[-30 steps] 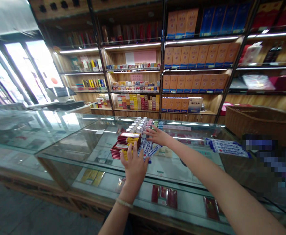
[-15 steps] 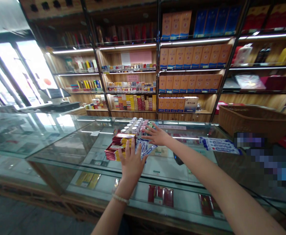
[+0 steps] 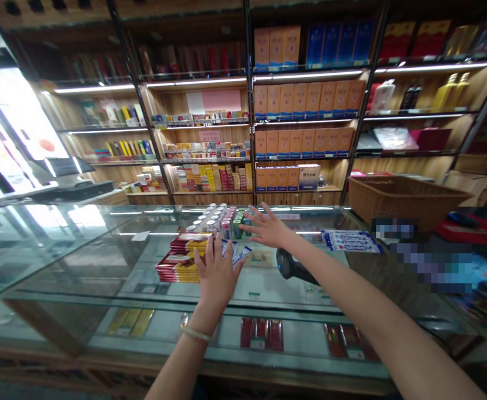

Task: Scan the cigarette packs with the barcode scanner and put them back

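Note:
On the glass counter (image 3: 251,283), several red and yellow packets (image 3: 177,269) are stacked in layers. My left hand (image 3: 217,273) is over their right side, fingers spread, holding nothing; whether it touches them I cannot tell. Blue and white packets (image 3: 242,255) lie partly hidden behind its fingers. My right hand (image 3: 269,228) reaches farther in, fingers apart and nothing in it. It is beside rows of small bottles or jars with white lids (image 3: 212,218) and green ones (image 3: 238,223). Below my right forearm lies a black handheld scanner (image 3: 287,265).
Several blue and white packets (image 3: 351,241) lie side by side on the counter's right. Behind them stands a brown woven basket (image 3: 405,203). Shelves with orange boxes (image 3: 305,143) line the back wall. A screen (image 3: 62,165) stands at the left. Red packs (image 3: 262,333) sit under the glass.
The view has turned to the right, so counter and shelves appear farther left. My right hand now sits right of the bottles, uncovering the green ones. More of the scanner shows. Both hands stay spread.

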The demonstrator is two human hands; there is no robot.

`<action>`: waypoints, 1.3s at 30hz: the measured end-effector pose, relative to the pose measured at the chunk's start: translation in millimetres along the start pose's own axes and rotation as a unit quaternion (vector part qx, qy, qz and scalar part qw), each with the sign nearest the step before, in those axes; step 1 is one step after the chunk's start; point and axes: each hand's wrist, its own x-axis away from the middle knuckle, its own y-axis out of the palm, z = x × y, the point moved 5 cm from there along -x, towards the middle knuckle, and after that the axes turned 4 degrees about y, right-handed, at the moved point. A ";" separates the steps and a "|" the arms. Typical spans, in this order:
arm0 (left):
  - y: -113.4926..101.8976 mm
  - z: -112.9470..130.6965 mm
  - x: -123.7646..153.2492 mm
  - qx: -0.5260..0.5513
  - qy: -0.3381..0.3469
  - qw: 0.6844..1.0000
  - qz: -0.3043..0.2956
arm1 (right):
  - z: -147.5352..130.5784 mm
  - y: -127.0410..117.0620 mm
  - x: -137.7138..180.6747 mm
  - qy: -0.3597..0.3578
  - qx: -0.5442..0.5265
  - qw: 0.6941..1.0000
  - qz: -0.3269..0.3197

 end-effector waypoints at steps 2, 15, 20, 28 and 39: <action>-0.9 6.8 -4.2 0.011 0.005 1.000 0.001 | 7.0 -6.0 8.0 0.018 0.004 1.000 -0.002; 1.9 40.3 -23.5 0.036 0.029 0.999 0.003 | 35.8 -40.6 61.2 0.086 0.042 0.995 0.002; 2.6 54.8 -30.3 0.043 0.039 0.998 -0.001 | 47.0 -55.1 86.3 0.117 0.062 0.991 0.005; 2.6 85.9 -39.7 0.067 0.064 0.996 -0.001 | 61.1 -69.4 122.6 0.157 0.076 0.985 0.002; 1.3 145.6 -66.0 0.102 0.106 0.989 -0.016 | 96.0 -87.1 185.2 0.219 0.094 0.971 -0.031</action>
